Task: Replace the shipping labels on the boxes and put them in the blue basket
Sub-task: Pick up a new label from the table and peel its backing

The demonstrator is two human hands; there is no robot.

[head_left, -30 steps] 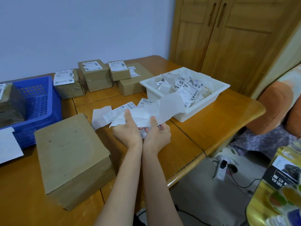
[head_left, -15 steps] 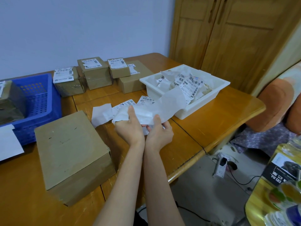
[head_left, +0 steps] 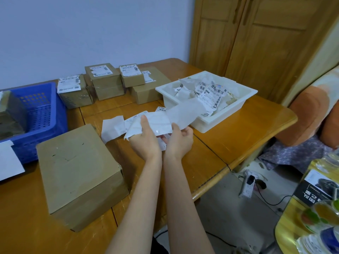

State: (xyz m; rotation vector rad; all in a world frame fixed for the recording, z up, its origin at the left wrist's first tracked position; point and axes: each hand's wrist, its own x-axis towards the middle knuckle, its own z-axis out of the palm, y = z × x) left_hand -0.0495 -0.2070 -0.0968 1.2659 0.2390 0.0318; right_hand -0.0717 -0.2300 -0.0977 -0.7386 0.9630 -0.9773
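Change since earlier frame: my two hands have drawn closer together on the paper, the left thumb riding higher on the sheet; the long strip now trails further right, its far end over the tray's near wall.

Item 1. Left hand [head_left: 145,142]: fingers curled under, thumb on top, pinching the white label sheet [head_left: 156,123] at its left part.

Item 2. Right hand [head_left: 178,142]: fingers curled upward, gripping the same sheet from beneath at its lower right edge. The two hands sit just beside each other above the bench [head_left: 229,140].

Item 3. Backing strip [head_left: 183,112]: pale, translucent, running from the sheet up and right toward the tray.

Item 4. Loose labels [head_left: 113,129]: white pieces lying flat on the bench just left of and behind my hands, some with barcodes.

Item 5. Large plain box [head_left: 78,173]: brown cardboard, top bare of any label, on the bench to the left of my forearms.

Item 6. White tray [head_left: 229,114]: right of the hands, holding crumpled, peeled labels with barcodes.

Item 7. Labelled boxes [head_left: 104,81]: a cluster of smaller cartons at the far side of the bench by the wall, each with a white shipping label on top, some torn.

Item 8. Blue basket [head_left: 44,118]: far left, perforated walls, a dark wrapped box inside at its left edge.

Item 9. White paper [head_left: 9,162]: lying flat at the left margin, in front of the basket.

Item 10. Wooden cupboard [head_left: 256,43]: behind the bench, right.
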